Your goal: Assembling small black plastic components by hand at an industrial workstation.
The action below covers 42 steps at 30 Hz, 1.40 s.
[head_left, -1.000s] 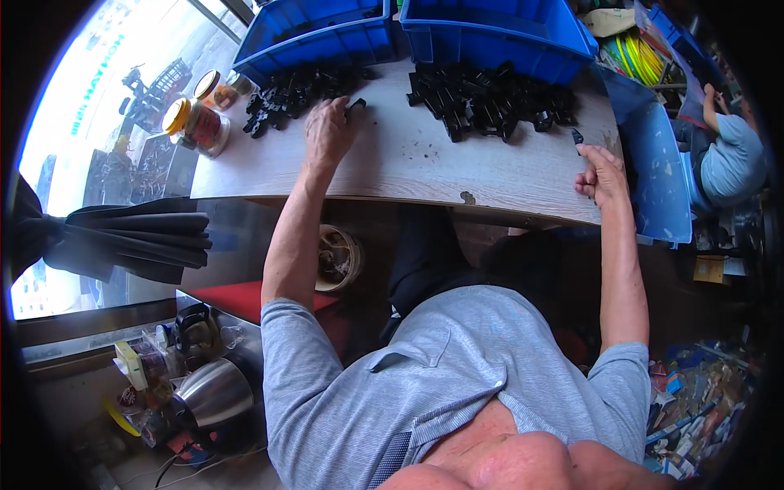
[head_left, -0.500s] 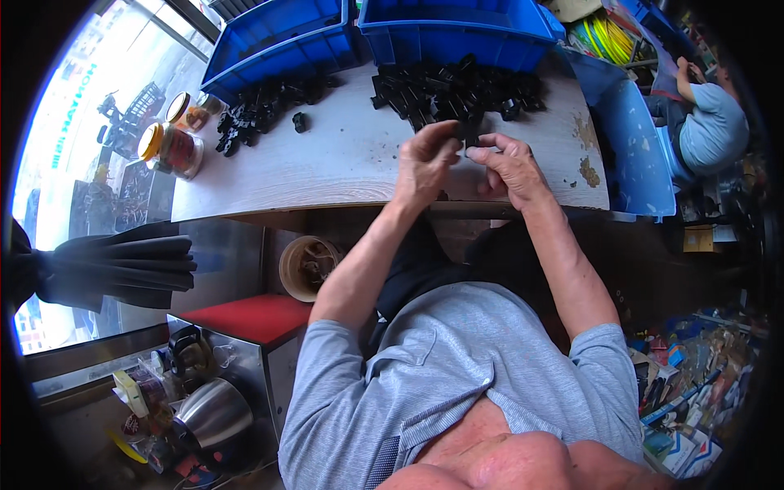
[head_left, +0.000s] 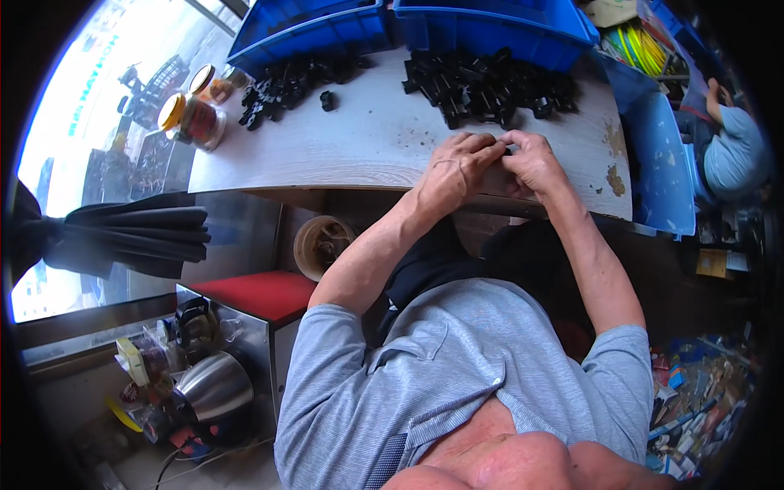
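Pinching together at the near edge of the pale wooden table [head_left: 367, 147], the left hand [head_left: 457, 167] and the right hand [head_left: 535, 163] are closing their fingertips on a small black plastic part [head_left: 507, 150], of which only a sliver is showing between the thumbs; both hands are curled tight and touching each other, so the piece is sitting right at the table's front, just below the big pile of black parts [head_left: 490, 86]. Judging by its size and the easy way the fingers are covering it, the part is looking light and stiff, a hard moulded piece that is not bending under the grip, and probably a little slick, so it is asking for a fingertip hold on its outer edges with the thumbs pressing from above. A smaller heap of black parts [head_left: 290, 82] is lying well to the left, near two jars with yellow lids [head_left: 192, 118], and two blue bins [head_left: 490, 28] are standing along the far side of the table. Another person in a light blue top [head_left: 731, 147] is sitting well off to the right
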Motion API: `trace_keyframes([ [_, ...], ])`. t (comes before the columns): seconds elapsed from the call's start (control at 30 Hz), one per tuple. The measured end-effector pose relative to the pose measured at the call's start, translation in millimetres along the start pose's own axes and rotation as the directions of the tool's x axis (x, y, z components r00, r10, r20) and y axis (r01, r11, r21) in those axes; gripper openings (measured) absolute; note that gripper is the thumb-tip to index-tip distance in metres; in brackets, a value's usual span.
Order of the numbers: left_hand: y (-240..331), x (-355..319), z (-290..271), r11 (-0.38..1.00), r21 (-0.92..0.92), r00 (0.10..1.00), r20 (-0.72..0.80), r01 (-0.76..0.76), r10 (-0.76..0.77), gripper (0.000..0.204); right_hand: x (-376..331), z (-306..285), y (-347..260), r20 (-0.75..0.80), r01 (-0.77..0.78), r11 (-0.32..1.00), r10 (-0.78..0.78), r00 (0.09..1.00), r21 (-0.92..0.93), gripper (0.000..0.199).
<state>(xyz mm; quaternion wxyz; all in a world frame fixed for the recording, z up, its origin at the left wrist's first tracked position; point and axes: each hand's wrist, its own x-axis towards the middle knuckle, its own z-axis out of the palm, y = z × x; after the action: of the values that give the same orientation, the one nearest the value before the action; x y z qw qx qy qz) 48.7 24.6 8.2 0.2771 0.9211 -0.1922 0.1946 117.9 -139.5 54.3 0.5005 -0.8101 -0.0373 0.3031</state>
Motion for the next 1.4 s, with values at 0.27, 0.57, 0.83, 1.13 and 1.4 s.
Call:
trace_keyframes([
  [0.27,4,-9,3,0.987,0.148,0.996,-0.059,-0.059,0.068,0.045,2,3,4,-0.009,0.053,0.998,-0.053,0.999,-0.036,0.034],
  [0.57,-43,-16,-44,0.960,0.195,0.838,-0.542,0.203,-0.067,0.034,-7,-19,10,-0.026,-0.001,0.991,0.005,1.000,0.137,0.040],
  [0.83,-165,-44,-99,0.534,0.517,0.743,-0.504,0.668,-0.441,0.024,16,-159,40,-0.636,0.237,0.870,0.108,0.764,0.433,0.043],
  [1.13,-183,-25,-94,0.666,0.553,0.855,-0.434,0.501,-0.283,0.037,34,-139,36,-0.472,0.111,0.977,-0.011,0.881,0.184,0.055],
  [1.4,-176,-29,-90,0.787,0.429,0.876,-0.395,0.443,-0.277,0.028,61,-118,18,-0.423,0.027,0.991,-0.080,0.902,-0.130,0.051],
])
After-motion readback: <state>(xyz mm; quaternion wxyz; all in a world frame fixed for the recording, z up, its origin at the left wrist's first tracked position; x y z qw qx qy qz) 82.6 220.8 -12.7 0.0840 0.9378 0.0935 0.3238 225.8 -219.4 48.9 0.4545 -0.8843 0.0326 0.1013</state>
